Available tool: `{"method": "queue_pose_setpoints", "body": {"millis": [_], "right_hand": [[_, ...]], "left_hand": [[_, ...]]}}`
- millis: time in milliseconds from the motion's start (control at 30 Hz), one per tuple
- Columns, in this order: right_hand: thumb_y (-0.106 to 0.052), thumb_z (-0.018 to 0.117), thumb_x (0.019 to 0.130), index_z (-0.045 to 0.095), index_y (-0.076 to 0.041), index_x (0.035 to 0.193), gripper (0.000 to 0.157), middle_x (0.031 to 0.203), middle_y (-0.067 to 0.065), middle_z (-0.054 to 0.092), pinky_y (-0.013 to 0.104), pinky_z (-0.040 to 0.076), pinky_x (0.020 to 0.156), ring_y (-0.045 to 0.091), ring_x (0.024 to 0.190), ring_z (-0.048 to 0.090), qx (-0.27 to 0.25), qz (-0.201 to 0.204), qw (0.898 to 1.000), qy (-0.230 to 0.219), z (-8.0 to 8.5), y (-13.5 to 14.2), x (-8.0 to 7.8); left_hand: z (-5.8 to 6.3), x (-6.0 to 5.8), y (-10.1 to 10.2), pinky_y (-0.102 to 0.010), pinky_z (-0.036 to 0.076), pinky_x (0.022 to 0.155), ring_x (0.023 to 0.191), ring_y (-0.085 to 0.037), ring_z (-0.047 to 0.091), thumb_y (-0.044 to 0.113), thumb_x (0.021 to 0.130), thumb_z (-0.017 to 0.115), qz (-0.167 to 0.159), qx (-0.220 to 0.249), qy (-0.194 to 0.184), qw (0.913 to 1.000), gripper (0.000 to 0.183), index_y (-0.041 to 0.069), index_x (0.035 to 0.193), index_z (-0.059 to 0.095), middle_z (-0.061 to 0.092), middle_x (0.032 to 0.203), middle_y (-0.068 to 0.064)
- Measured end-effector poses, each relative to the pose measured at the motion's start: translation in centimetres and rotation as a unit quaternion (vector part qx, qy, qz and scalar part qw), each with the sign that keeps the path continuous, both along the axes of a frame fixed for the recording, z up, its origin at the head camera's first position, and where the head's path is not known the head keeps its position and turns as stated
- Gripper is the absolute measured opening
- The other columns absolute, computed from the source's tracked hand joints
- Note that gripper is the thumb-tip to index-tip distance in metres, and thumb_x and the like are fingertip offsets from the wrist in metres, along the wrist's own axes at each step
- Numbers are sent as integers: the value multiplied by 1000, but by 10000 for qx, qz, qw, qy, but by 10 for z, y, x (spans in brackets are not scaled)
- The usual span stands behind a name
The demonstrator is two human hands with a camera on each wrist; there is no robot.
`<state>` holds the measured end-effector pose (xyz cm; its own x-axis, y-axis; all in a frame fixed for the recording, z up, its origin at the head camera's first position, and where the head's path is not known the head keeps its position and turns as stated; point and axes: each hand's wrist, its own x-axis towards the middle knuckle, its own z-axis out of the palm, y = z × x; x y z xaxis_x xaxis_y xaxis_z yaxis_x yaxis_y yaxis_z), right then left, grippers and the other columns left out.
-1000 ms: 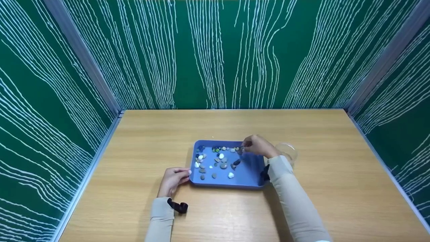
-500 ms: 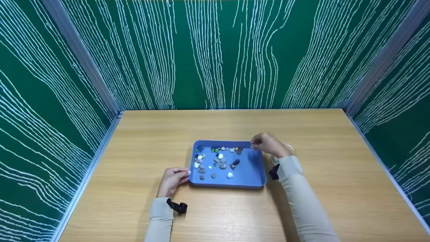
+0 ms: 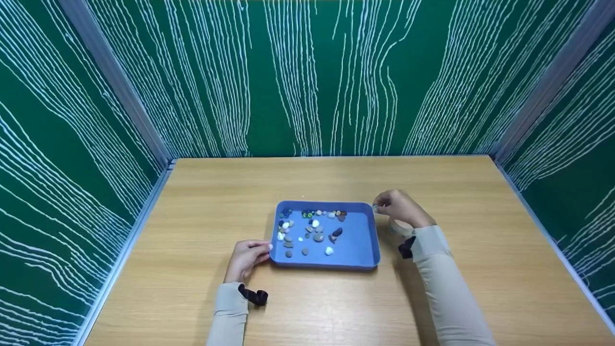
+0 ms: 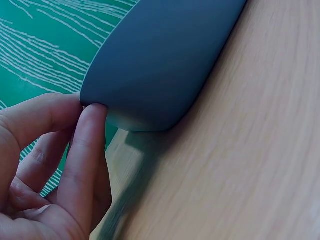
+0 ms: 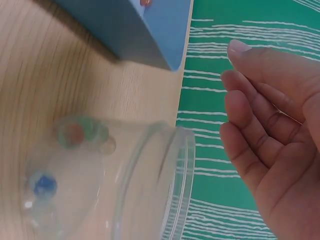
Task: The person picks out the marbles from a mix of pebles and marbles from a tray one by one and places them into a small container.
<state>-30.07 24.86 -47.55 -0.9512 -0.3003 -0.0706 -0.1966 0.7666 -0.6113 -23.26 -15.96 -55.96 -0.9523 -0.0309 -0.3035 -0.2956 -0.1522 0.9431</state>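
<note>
Left hand point(image 3: 247, 259) pinches the tray point(image 3: 359, 242) at its left wall; right hand point(image 3: 401, 209), fingers curled, hovers by the far right corner, grip unclear. Beside the tray, the jar point(image 5: 142, 185) holds marbles point(image 5: 44, 185); adding more seems the step, next needing aim over its mouth

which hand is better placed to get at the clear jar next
Probably the right hand: it is close to the clear jar, just past the right side of the tray. The left hand is across from it, pinching the tray's left rim.
</note>
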Motion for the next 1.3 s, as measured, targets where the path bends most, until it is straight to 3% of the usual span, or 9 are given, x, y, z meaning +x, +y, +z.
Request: {"method": "queue_pose_setpoints", "body": {"millis": [333,700,1033,1300], "right_hand": [[-5,62,90,70,-2,99,13,93,12,69,27,56,69,19,81,62,-189,-78,9997,101,-1,20,7],[-4,61,89,70,-1,99,13,95,14,68,26,54,70,21,83,60,-174,-230,9996,45,1,35,12],[-3,60,90,68,2,105,17,102,18,67,35,55,78,26,90,60,-125,-361,9993,2,1,48,16],[-3,60,90,68,2,105,18,102,19,67,33,55,77,25,90,61,-162,-372,9992,-6,0,56,18]], "left_hand": [[-1,1,0,-22,61,69,74,-11,65,-9,80,67,-19,-28,21,10000,24,-18,103,65,68,86,-9],[-2,0,0,-24,62,71,75,-12,66,-9,80,67,0,-34,-43,10000,26,-18,104,64,68,85,-8],[-4,-1,-1,-26,62,72,75,-13,67,-9,80,68,28,-7,-60,10000,28,-18,106,63,68,85,-8],[-2,0,0,-24,62,71,75,-12,66,-9,80,68,38,-33,-77,10000,26,-17,104,64,69,86,-8]]}}
